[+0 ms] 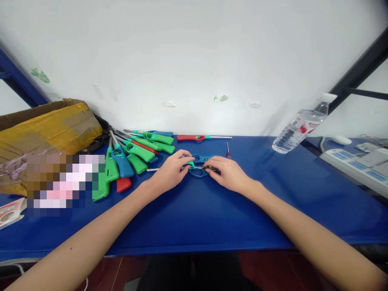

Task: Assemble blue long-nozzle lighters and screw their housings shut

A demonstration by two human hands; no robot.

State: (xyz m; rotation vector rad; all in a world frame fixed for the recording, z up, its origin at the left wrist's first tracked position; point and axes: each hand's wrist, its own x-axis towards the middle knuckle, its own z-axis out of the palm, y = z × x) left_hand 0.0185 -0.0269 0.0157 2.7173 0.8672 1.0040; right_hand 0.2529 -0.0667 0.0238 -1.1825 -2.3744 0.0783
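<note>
Over the blue table, my left hand (172, 167) is closed in a pinch at a turquoise trigger piece (190, 164). A thin metal lighter tube (152, 169) sticks out to the left beneath it. My right hand (228, 173) pinches a small black part (214, 169) just to the right of the trigger. Under and between my fingers lies a blue lighter casing half (198, 173). Another blue casing half (207, 158) rests just behind it. A screwdriver (228, 151) lies beyond my right hand. My fingers hide some of the lighter's inner parts.
Several long-neck lighters (141, 151) are piled at the left, by a taped cardboard box (54, 129). A red lighter (191, 138) lies along the wall. At the right stand a water bottle (298, 129) and a white power strip (354, 165). The blue table's (194, 222) front edge is near me.
</note>
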